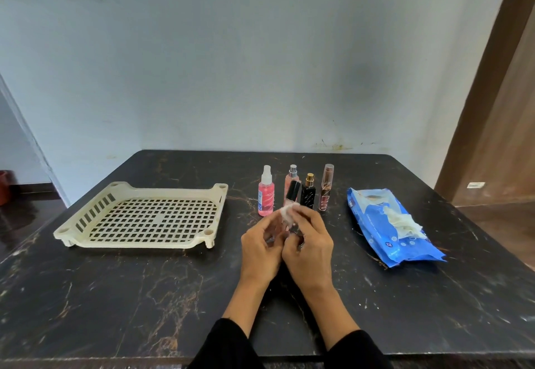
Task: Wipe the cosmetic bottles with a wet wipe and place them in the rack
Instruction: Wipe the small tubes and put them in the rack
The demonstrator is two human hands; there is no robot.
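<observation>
Cream rack (144,218) sitting empty at nine o'clock on table (115,296); centre, left hand (260,248) gripping black-capped bottle (291,200), right hand (311,245) pinching wet wipe (288,212) against it; wipes pack (385,224) lying at three o'clock.

A black-capped bottle (292,195) is blurred and mostly hidden behind both hands' fingers (304,218) and a crumpled wet wipe (288,211). Label print on the blue wipes pack (385,224) is too small to read.
</observation>
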